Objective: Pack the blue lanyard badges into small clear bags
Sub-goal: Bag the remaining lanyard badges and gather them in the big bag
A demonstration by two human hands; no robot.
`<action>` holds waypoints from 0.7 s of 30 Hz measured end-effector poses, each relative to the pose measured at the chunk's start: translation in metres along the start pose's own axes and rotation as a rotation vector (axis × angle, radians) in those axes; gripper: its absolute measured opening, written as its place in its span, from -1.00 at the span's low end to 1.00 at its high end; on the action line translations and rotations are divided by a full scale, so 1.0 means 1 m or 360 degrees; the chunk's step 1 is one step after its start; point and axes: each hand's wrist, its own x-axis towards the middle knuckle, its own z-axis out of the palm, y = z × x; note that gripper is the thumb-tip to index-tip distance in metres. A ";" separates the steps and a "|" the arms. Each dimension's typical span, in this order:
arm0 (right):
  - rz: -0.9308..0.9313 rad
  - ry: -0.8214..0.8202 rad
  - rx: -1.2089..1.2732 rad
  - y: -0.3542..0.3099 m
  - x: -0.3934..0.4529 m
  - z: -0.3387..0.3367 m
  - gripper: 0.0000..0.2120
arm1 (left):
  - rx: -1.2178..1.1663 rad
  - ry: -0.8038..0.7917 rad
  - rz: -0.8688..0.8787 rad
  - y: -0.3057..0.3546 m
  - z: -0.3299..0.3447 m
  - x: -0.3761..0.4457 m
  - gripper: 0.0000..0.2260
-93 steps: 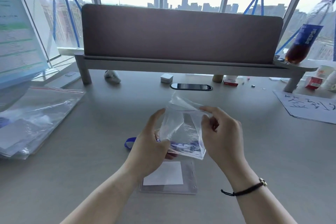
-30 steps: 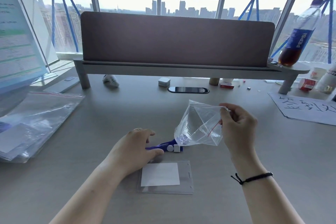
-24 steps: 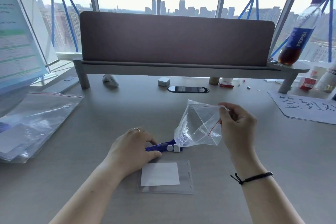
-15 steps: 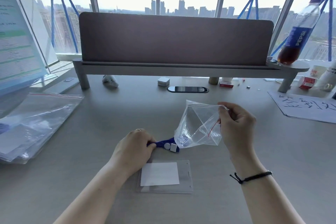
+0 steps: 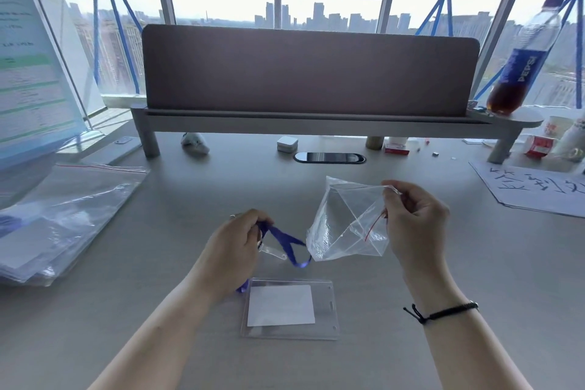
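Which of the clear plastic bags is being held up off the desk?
The small clear bag pinched at its top edge by the right hand. The other clear bags lie flat in a pile at the left.

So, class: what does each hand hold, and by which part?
Left hand grips the blue lanyard by its bunched end; right hand pinches the clear bag at its opening edge.

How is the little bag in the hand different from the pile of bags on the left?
The little bag is held up off the desk by the right hand; the pile lies flat on the desk. The little bag is puffed open and looks empty; the pile's bags are flat, some with white and blue things inside. The pile's bags look bigger. Both are clear plastic with a red line.
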 end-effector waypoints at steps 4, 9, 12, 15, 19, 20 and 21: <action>-0.0015 0.0004 -0.0005 0.000 0.001 0.000 -0.77 | -0.0240 0.0113 -0.0054 0.003 -0.001 0.003 -0.66; -0.0029 -0.0005 0.0003 0.002 0.000 0.001 -0.80 | -0.1426 0.0122 -0.0407 0.017 -0.006 0.004 -0.69; -0.0019 -0.0035 0.0009 0.002 -0.001 0.001 -0.82 | -0.1804 0.0017 -0.0593 0.023 -0.005 -0.001 -0.68; -0.0025 -0.0034 -0.0003 0.002 -0.001 0.001 -0.78 | -0.1930 -0.0031 -0.0749 0.026 -0.001 -0.003 -0.71; -0.0032 -0.0027 -0.0001 0.002 -0.001 0.001 -0.75 | -0.2058 -0.0111 -0.0929 0.028 0.002 -0.004 -0.76; -0.0030 -0.0031 0.0001 0.002 -0.001 0.001 -0.75 | -0.2038 -0.0087 -0.0965 0.028 0.003 -0.005 -0.76; -0.0029 -0.0034 0.0003 0.003 -0.001 0.001 -0.76 | -0.2006 -0.0047 -0.1005 0.028 0.004 -0.004 -0.76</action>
